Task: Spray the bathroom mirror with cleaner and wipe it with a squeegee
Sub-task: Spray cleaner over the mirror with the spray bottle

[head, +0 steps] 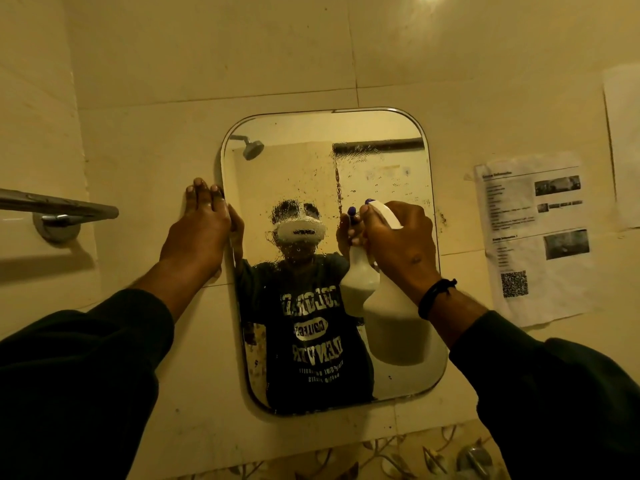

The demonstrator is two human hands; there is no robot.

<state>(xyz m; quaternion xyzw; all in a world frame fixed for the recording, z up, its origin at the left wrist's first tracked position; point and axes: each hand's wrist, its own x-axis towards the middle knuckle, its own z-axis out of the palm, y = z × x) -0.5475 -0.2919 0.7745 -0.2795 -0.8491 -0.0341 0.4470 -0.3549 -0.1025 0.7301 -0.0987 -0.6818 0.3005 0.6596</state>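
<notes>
A rounded rectangular mirror (381,168) hangs on the tiled wall, its upper half speckled with spray droplets. My right hand (398,244) grips the neck of a white spray bottle (398,327) with a blue nozzle tip, held close in front of the mirror's right side and pointing at the glass. My left hand (201,226) rests with straight fingers against the wall at the mirror's left edge, thumb on the frame. No squeegee is in view.
A metal towel bar (59,206) juts from the wall at the left. A printed sheet (536,237) with a QR code is taped to the right of the mirror. A patterned tile border (346,459) and a metal fitting (474,459) sit below.
</notes>
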